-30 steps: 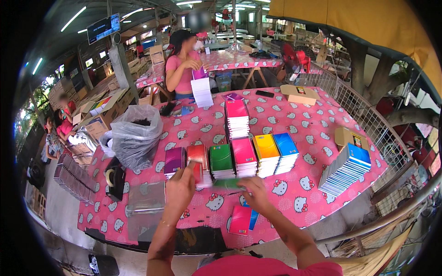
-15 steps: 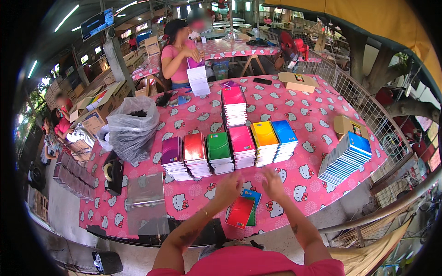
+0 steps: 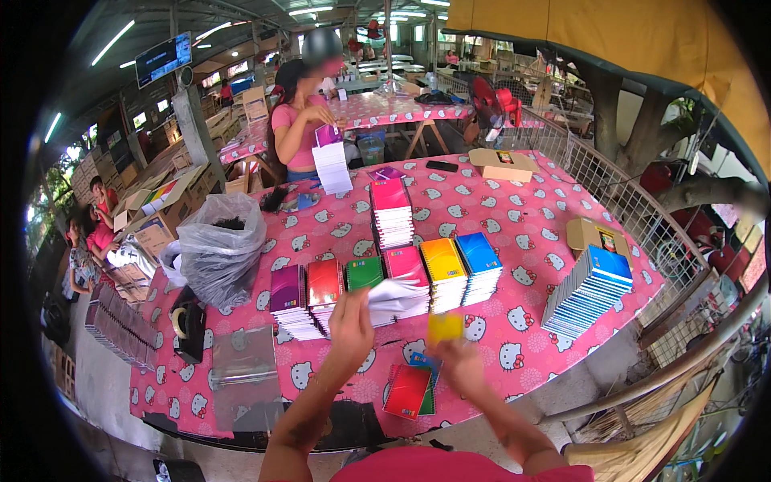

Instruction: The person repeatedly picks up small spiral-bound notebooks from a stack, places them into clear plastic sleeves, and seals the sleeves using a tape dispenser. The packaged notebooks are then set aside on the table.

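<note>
My left hand (image 3: 351,321) is closed at the front of the notebook row. Blurred white pages (image 3: 397,297) of a notebook extend from its fingertips across the front of the pink notebook stack (image 3: 406,263). My right hand (image 3: 458,361) grips a small yellow notebook (image 3: 446,327), smeared by motion. Just below it, a red notebook (image 3: 407,391) lies overlapping green and blue ones on the tablecloth. The row also has purple (image 3: 285,289), red (image 3: 324,291), green (image 3: 364,273), yellow (image 3: 444,261) and blue (image 3: 476,251) stacks.
Behind the row rises another pink stack (image 3: 389,195). Blue notebooks (image 3: 590,285) are piled at right near an open carton (image 3: 598,237). A plastic bag (image 3: 221,253), tape dispenser (image 3: 189,325) and clear sheets (image 3: 243,373) are at left. Across the table a person (image 3: 293,132) handles a purple-covered stack.
Both hands were apart with no notebook visible in them. Now my right hand holds a yellow notebook and my left grips a notebook with white pages showing. The view has shifted slightly.
</note>
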The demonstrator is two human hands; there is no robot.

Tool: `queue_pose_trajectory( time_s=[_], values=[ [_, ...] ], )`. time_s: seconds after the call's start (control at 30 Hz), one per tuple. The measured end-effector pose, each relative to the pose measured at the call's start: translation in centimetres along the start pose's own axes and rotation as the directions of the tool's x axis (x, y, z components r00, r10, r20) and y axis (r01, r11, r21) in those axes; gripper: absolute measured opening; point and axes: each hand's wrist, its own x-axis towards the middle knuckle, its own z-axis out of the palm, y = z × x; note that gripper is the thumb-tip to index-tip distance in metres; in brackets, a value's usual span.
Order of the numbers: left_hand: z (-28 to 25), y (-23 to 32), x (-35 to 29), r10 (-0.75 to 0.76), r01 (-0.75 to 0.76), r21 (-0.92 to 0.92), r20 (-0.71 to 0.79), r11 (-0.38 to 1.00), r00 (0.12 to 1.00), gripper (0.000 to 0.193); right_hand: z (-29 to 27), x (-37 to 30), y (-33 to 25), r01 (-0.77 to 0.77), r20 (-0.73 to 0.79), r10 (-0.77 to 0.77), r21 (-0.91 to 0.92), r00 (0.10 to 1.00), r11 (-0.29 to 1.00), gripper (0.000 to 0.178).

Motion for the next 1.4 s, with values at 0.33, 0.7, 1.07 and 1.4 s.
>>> queue_pose_trajectory(
  time_s=[0.33,0.7,1.07,1.4],
  values=[
    [0.1,-0.8,-18.8,0.233,-0.249,-0.064,0.63,0.966,0.741,0.044,3.7,0.5,4.5,-0.329,-0.14,0.405,0.379,0.904,0.865,0.041],
    [-3.0,-12.8,-4.5,-0.046,-0.152,0.547,0.332,0.823,0.942,0.033,2.8,9.0,15.6,-0.222,-0.096,0.204,-0.27,0.974,0.937,0.052],
    [-1.5,-1.9,-12.8,0.217,-0.21,-0.054,0.289,0.976,0.932,0.042,8.4,-6.7,2.4,-0.287,0.069,0.361,0.749,0.93,0.598,0.031],
    [-2.4,-10.3,-10.0,0.037,-0.17,0.289,0.415,0.942,0.909,0.066,7.6,-9.7,-1.6,-0.665,0.512,0.716,0.742,0.474,-0.09,0.059]
  ],
)
